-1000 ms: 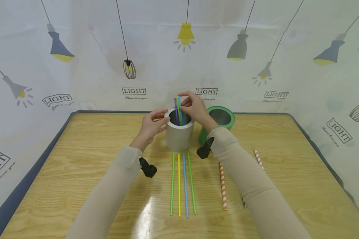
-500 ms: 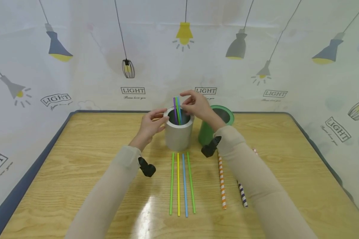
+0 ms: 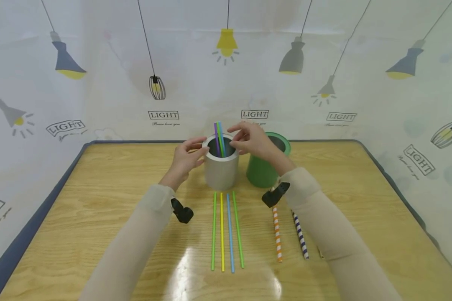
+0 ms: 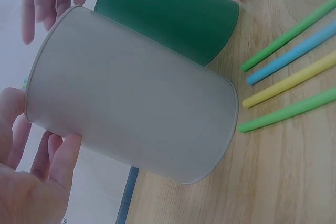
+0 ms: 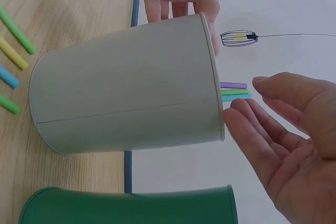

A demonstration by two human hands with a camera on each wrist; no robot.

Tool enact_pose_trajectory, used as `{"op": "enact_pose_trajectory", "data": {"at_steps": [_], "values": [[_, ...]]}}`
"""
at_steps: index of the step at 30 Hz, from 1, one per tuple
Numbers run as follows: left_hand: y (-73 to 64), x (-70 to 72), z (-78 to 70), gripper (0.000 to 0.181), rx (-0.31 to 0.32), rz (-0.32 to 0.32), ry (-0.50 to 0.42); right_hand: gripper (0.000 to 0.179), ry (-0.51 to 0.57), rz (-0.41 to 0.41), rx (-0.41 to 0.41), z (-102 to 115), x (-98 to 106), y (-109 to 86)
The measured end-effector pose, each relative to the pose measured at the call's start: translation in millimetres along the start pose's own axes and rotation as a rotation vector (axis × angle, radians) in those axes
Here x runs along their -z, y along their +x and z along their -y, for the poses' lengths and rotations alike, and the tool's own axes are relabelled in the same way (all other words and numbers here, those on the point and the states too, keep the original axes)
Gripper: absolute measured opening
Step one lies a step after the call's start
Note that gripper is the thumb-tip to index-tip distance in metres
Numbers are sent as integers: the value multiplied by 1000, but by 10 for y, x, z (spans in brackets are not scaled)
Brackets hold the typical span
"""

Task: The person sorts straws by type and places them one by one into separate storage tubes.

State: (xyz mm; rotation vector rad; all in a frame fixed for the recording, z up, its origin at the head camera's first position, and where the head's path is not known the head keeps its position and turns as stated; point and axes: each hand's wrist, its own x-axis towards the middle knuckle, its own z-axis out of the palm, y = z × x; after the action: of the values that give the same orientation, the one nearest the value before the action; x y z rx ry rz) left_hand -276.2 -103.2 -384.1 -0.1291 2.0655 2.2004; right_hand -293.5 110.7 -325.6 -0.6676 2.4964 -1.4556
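Note:
A grey cylindrical container [image 3: 221,175] stands upright at the middle back of the table. Thin purple, green and blue straws [image 3: 219,136] stand in it, their tops above the rim. My left hand [image 3: 183,161] holds its rim from the left, fingers and thumb curved at the wall in the left wrist view. On the right, my right hand [image 3: 254,141] is beside the rim, thumb and fingers apart with nothing between them; the straw tops [image 5: 234,92] show just past its fingertips. Right behind that wrist, a green container [image 3: 261,171] stands partly hidden.
Two green straws, one yellow straw [image 3: 222,234] and one blue straw [image 3: 231,236] lie side by side in front of the grey container. Farther right lie an orange-striped straw [image 3: 277,234] and a navy-striped straw [image 3: 300,236]; the right sleeve covers another's end. A lamp-printed backdrop [image 3: 195,62] surrounds the table.
My right hand has drawn away from the straws in the grey container and moved slightly right and down, its fingers parting. My left hand keeps its place at the rim.

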Motion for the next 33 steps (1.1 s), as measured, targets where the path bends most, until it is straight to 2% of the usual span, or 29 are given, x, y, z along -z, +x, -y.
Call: {"op": "enact_pose_trajectory", "data": {"at_steps": [10, 25, 33], "values": [[-16, -8, -18, 40, 3, -7, 1, 36, -12, 46, 10, -37, 45, -229], [-22, -25, -14, 40, 6, -8, 6, 27, 12, 94, -12, -219, -108, -532], [-17, -19, -14, 40, 4, -7, 8, 23, 1, 62, 27, -333, -209, -686]]}}
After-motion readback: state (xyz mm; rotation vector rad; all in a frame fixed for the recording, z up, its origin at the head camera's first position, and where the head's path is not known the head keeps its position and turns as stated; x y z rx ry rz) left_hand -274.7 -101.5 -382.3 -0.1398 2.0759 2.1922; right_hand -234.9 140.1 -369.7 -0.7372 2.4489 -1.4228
